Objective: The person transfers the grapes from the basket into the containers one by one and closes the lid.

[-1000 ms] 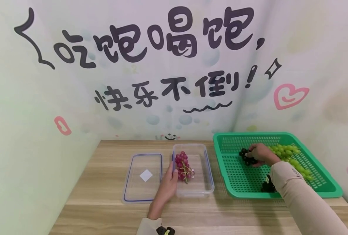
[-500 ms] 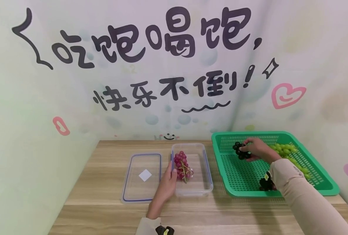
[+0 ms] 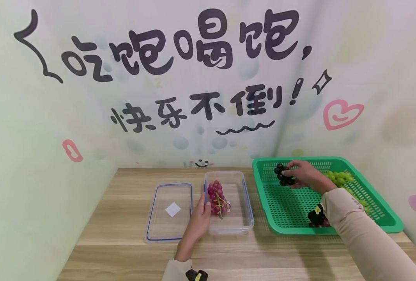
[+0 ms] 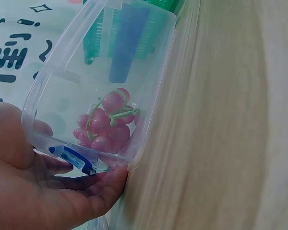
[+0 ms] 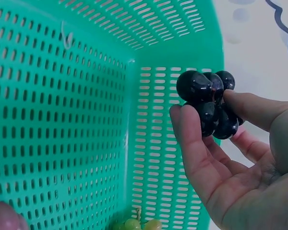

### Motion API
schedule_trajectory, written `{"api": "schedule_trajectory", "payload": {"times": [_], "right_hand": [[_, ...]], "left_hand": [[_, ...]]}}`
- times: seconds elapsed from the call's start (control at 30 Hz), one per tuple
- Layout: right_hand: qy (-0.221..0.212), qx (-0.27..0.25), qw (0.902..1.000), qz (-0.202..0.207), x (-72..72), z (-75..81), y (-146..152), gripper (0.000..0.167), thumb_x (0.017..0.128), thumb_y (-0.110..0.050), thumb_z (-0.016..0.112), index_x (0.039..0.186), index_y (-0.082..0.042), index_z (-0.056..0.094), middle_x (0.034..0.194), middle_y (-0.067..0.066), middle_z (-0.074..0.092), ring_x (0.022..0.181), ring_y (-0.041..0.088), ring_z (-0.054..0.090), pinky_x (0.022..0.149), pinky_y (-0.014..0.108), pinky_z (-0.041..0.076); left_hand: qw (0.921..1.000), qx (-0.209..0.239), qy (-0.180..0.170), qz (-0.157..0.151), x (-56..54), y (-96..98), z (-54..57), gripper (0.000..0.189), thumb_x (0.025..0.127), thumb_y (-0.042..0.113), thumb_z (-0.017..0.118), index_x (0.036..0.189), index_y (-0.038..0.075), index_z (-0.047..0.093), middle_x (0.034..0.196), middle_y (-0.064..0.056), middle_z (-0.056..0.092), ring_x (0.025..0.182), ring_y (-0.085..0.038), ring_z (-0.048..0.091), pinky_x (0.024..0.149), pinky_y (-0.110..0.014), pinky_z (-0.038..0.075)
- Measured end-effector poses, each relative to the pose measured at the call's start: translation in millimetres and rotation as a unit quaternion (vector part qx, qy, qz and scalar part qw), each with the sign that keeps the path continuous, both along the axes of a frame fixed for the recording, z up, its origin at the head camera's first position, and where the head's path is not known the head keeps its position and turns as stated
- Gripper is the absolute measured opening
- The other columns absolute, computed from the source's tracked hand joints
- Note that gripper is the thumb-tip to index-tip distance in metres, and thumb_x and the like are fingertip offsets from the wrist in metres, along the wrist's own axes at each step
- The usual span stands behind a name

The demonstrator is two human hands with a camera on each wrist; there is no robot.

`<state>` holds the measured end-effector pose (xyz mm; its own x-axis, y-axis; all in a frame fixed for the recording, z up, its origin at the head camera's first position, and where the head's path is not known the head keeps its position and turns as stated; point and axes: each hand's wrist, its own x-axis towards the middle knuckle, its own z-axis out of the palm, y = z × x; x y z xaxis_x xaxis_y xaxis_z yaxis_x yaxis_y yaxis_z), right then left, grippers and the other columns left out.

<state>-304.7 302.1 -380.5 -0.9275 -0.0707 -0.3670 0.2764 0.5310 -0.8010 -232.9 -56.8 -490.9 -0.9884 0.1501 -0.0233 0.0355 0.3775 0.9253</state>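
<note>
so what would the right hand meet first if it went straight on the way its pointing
Probably the green basket, around its far left corner, with the black grapes in the right hand touching first. Depth is unclear, so they might instead pass over it.

Left hand (image 3: 199,220) well short of far edge of table (image 3: 123,203), in thumb-and-fingers pinch; right hand (image 3: 305,174) nearer that edge, likewise pinching; sleeved right arm (image 3: 363,230) stretched forward

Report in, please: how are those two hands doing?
Right hand pinches black grapes over green basket. Left hand grips clear box, red grapes inside. Possibly in the way: basket's box-side rim.
</note>
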Motion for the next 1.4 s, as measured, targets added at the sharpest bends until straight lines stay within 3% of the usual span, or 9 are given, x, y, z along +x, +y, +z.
{"api": "schedule_trajectory", "payload": {"times": [0.13,0.37,0.57,0.77,1.13,1.4], "right_hand": [[-0.005,-0.007,1.0,-0.003,-1.5,1.3,-3,0.042,0.102,-0.025,0.057,0.132,-0.002,0.041,0.099,0.01,0.052,0.059,0.012,0.043,0.079,0.044,0.062],[0.007,-0.018,0.9998,0.005,-2.8,4.9,-13,0.036,0.101,-0.026,0.059,0.125,-0.004,0.043,0.111,0.014,0.056,0.07,0.016,0.055,0.079,0.043,0.062],[0.022,-0.028,0.9993,0.015,-1.1,11.5,-25,0.031,0.101,-0.024,0.059,0.12,-0.004,0.045,0.107,0.012,0.056,0.07,0.016,0.054,0.081,0.046,0.061],[0.029,-0.045,0.9982,0.027,-1.3,16.0,-38,0.029,0.1,-0.022,0.06,0.118,-0.004,0.047,0.113,0.013,0.062,0.081,0.02,0.066,0.081,0.044,0.061],[0.024,-0.036,0.9984,0.037,-6.4,15.7,-61,0.037,0.099,-0.021,0.062,0.127,-0.002,0.047,0.121,0.018,0.057,0.076,0.019,0.058,0.08,0.045,0.061],[0.019,-0.047,0.9975,0.05,-9.6,15.9,-77,0.033,0.098,-0.019,0.063,0.123,-0.002,0.049,0.121,0.02,0.063,0.081,0.022,0.066,0.074,0.041,0.061]], "left_hand": [[1.0,-0.001,0.005,-0.001,-1.0,-0.1,-0.6,0.055,0.109,0.021,0.032,0.156,-0.003,0.018,0.16,-0.027,0.022,0.147,-0.045,0.021,0.12,-0.059,0.019],[1.0,0.0,0.009,-0.001,-0.5,-0.9,0.0,0.054,0.109,0.02,0.032,0.156,-0.004,0.018,0.159,-0.028,0.023,0.147,-0.046,0.021,0.12,-0.06,0.018],[0.9999,-0.003,0.012,-0.003,-0.1,-0.7,0.7,0.054,0.109,0.02,0.032,0.156,-0.004,0.019,0.159,-0.029,0.023,0.146,-0.047,0.021,0.119,-0.061,0.018],[1.0,0.0,0.007,-0.001,-0.4,-0.7,0.9,0.054,0.109,0.02,0.032,0.156,-0.004,0.018,0.159,-0.028,0.023,0.147,-0.046,0.021,0.12,-0.06,0.018],[1.0,0.002,0.001,-0.002,-0.5,-1.3,-0.4,0.055,0.109,0.022,0.031,0.157,-0.002,0.017,0.16,-0.026,0.021,0.148,-0.045,0.02,0.12,-0.059,0.018],[1.0,0.003,0.0,-0.005,-0.3,-1.7,-1.0,0.055,0.109,0.022,0.03,0.157,-0.001,0.017,0.161,-0.025,0.019,0.148,-0.044,0.018,0.12,-0.059,0.017]]}}
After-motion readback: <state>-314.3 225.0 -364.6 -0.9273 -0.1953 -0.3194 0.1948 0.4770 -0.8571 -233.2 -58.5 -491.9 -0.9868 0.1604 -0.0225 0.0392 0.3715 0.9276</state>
